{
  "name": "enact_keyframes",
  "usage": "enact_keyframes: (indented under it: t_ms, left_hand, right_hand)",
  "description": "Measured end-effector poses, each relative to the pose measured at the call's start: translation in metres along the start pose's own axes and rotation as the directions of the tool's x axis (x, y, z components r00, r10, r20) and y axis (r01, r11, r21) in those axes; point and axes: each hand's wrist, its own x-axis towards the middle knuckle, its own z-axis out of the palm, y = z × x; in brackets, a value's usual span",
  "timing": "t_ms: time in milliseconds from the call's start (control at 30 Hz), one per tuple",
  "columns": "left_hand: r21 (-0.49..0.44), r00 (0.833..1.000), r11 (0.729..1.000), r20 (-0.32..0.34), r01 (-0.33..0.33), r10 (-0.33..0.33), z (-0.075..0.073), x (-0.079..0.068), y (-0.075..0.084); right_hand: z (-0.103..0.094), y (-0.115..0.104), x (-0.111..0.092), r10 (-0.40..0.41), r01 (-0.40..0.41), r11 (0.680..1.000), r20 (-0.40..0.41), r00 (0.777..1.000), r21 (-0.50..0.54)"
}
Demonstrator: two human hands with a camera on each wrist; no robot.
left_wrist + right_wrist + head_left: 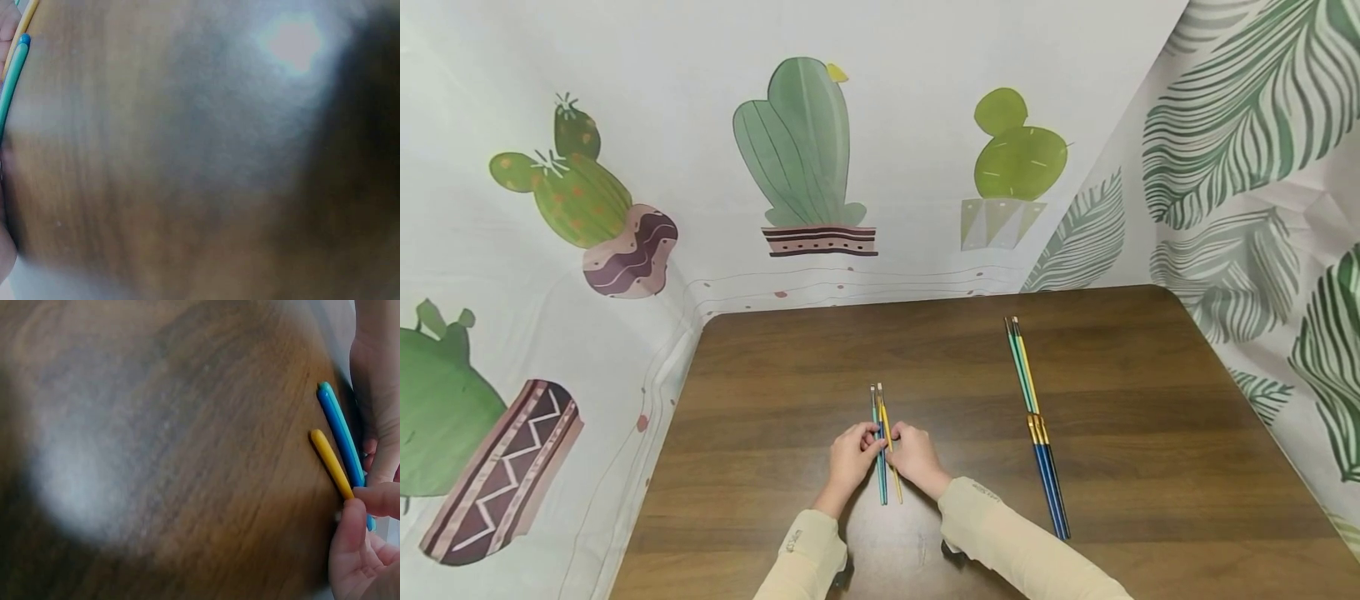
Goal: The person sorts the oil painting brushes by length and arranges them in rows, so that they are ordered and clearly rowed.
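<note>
Near the middle of the table, a green paintbrush (882,490) and a blue paintbrush (342,436) lie side by side, bristles toward the far edge. My left hand (852,455) pinches this pair between thumb and fingers. Just right of them, a yellow paintbrush (897,482) slants slightly, and my right hand (917,457) pinches it partway along its handle. In the right wrist view, the yellow handle's rounded end points away from the blue and green ends. The left wrist view catches only the green handle (14,84) and a blue tip at its left edge.
On the right of the brown wooden table (1150,400), green and yellow brushes (1025,367) lie farther back. Directly in front of them are several blue-handled brushes (1051,492) with gold ferrules. A cactus-print cloth (917,167) hangs behind the table.
</note>
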Motion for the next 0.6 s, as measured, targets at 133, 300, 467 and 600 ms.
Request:
enact_keyframes:
  t_ms: [133, 300, 467, 600]
  left_hand:
    - [0.003, 1.000, 1.000, -0.007, -0.009, 0.009, 0.0001, -0.0005, 0.0005]
    - [0.002, 1.000, 1.000, -0.009, -0.009, 0.009, 0.0010, -0.0007, 0.0001]
    - [-0.002, 1.000, 1.000, -0.018, -0.019, 0.019, 0.0004, -0.0007, 0.0002]
    - [0.006, 1.000, 1.000, -0.014, -0.015, 0.015, 0.0001, -0.0003, 0.0002]
  right_hand:
    - [0.0003, -0.0018, -0.0021, -0.013, 0.012, 0.999, -0.008, 1.000, -0.043]
    - [-0.0016, -0.0032, -0.0033, 0.007, -0.005, 0.997, 0.016, 1.000, -0.072]
    - [-0.0055, -0.0039, -0.0037, 0.026, -0.025, 0.993, 0.011, 1.000, -0.117]
    - [-0.0084, -0.0061, -0.0043, 0.034, -0.034, 0.991, 0.003, 0.999, -0.127]
